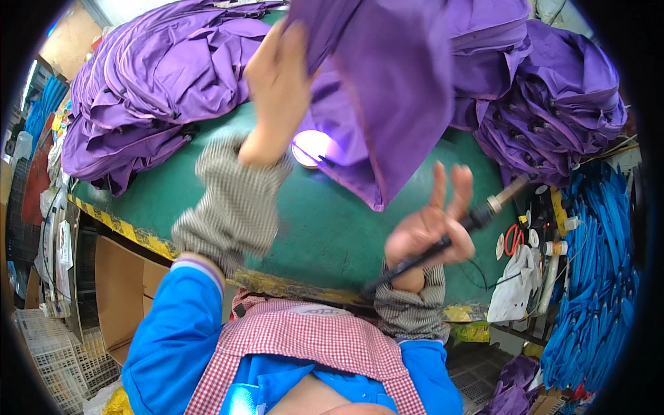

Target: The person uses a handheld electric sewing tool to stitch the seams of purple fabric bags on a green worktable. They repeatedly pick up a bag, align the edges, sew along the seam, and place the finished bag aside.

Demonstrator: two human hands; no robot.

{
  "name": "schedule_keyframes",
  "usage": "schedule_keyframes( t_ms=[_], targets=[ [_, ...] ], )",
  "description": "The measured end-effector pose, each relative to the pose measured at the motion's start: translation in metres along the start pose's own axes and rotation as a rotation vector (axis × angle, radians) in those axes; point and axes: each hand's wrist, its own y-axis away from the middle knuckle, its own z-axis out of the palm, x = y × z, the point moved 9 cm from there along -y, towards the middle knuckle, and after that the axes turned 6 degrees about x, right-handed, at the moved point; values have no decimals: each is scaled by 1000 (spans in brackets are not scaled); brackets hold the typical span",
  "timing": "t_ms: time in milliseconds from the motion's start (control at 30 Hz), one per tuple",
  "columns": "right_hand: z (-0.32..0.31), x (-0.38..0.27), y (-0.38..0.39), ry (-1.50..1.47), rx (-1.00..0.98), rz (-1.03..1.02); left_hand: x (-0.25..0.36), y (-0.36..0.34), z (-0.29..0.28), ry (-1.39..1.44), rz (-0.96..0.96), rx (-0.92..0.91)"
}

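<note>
A purple fabric piece (398, 104) hangs from my left hand (280, 93), raised above the green table (325, 232). My left fingers are closed at its upper part, though motion blurs them. The fabric's lower corner points toward me, near a bright round light (315, 148) on the table. Lower right, my right hand (427, 234) grips a soldering iron (477, 218) by its black handle, between thumb and curled fingers. Two fingers of that hand point up, free of the tool. Its metal tip slants to the upper right, apart from the hanging fabric.
Purple fabric heaps lie at the table's back left (159, 76) and back right (564, 104). Red-handled scissors (513, 240) and a white cloth (515, 285) are at the right edge. Blue strips (595, 277) hang beyond. A cardboard box (123, 294) stands below left.
</note>
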Motion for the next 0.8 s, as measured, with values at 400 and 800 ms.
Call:
schedule_keyframes(
  t_ms=[400,800],
  targets=[
    [-95,40,47,345,20,462,-223,27,324,-950,117,-998],
    [-48,47,54,207,-2,512,-107,103,-15,-1316,402,-678]
  ],
)
